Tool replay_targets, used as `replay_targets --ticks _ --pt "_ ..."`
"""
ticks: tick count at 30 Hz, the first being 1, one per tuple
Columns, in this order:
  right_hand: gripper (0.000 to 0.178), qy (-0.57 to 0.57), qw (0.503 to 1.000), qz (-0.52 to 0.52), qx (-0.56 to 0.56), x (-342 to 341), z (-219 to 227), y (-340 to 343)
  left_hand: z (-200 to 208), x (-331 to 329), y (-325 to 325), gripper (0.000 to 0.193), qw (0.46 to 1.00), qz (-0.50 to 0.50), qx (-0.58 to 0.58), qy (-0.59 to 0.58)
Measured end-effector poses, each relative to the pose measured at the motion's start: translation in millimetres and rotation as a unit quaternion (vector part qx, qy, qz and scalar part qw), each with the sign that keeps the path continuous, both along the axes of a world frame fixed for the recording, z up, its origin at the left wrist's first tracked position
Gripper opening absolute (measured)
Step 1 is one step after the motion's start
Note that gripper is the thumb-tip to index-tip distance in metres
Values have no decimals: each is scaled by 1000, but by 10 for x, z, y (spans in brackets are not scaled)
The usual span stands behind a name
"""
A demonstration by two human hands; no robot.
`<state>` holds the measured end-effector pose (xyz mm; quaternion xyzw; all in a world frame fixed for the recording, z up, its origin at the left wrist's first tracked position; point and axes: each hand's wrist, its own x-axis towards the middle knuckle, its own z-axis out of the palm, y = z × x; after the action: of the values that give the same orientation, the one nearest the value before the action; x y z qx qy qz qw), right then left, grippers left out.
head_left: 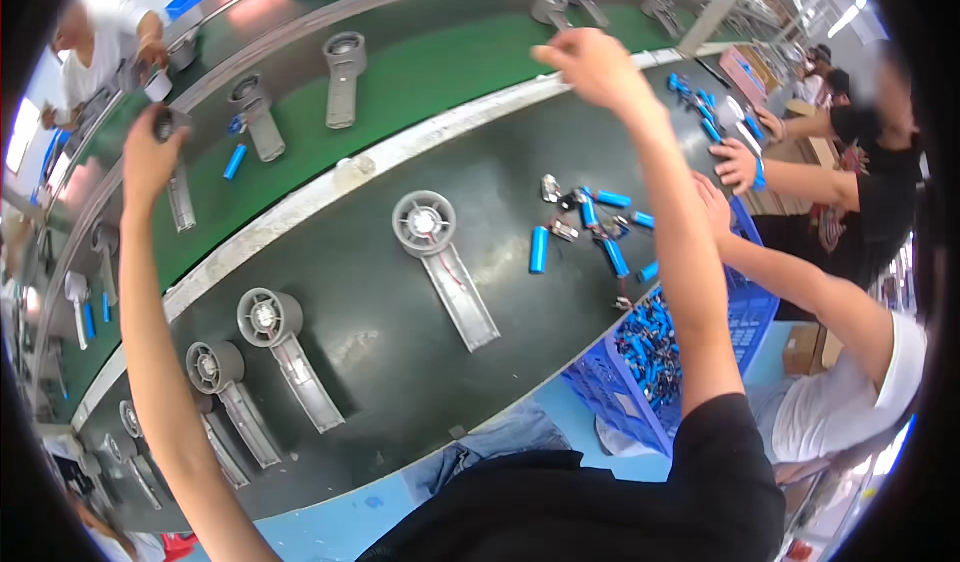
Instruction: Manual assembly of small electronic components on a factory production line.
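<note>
Out at the left, over the green conveyor belt, my left hand [152, 160] grips the round end of a grey handheld-fan housing [181, 200], whose handle hangs down. My right hand [603, 70] is stretched over the far edge of the workbench near the belt. Its fingers are bent together, and whatever they may hold is hidden. Beyond it, another grey fan housing [550, 8] lies on the belt. Between my arms, a grey fan housing [424, 224] with a long open handle and thin red wire lies on the dark bench. Several similar housings [270, 318] lie nearer my left arm.
Blue cylindrical batteries [539, 250] and small metal parts are scattered right of centre. A blue crate [622, 387] full of batteries stands at the bench's right edge. Co-workers' hands [738, 165] rest at the right end. Another person [105, 47] works across the belt [410, 72].
</note>
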<state>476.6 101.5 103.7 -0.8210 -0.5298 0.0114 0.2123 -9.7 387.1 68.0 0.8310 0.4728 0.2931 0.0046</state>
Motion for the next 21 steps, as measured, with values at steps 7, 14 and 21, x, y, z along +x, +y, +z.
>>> replay_targets --ticks 7,14,21 --pt "35 82 990 17 -112 370 -176 -1319 782 645 -2362 50 996 -56 56 -30" --pt "30 83 982 157 66 -347 -676 -1436 66 1022 -3726 52 990 -42 -133 -16" --pt "28 231 963 86 110 -197 -599 -1557 -240 1026 -3902 50 996 -36 -77 -15"
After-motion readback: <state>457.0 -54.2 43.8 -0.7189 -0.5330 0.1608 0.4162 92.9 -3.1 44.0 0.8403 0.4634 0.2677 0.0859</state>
